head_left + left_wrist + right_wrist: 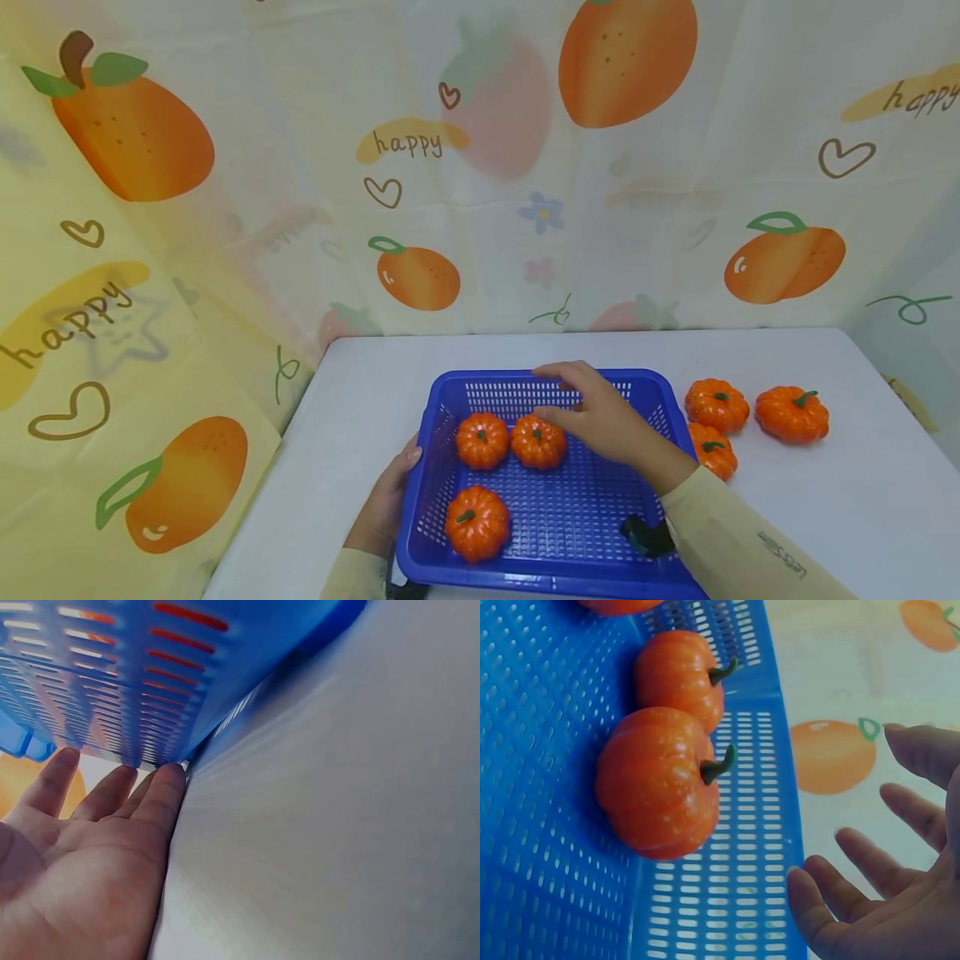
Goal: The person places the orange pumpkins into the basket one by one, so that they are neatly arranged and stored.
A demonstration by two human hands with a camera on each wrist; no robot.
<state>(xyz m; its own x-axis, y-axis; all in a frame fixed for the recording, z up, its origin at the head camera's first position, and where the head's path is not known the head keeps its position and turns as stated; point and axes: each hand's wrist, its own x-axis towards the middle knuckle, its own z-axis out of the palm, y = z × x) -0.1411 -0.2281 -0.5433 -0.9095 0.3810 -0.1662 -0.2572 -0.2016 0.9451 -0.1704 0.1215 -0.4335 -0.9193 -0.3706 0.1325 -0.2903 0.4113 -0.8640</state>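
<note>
One white table [810, 508] bears a slatted blue basket [540, 577] with three pumpkins [477, 523] inside: two side by side at the back, one front left. The right hand [596, 417] hangs above, fingers spread; the left hand [386, 500] touches the outer wall, fingers slightly parted. Of three outer pumpkins [792, 417] at right, one is partly hidden behind the rim. A dark object [647, 537] by the right sleeve [738, 533] is unclear. All the pumpkins are glossy, ribbed, orange, with green stems [718, 769].
</note>
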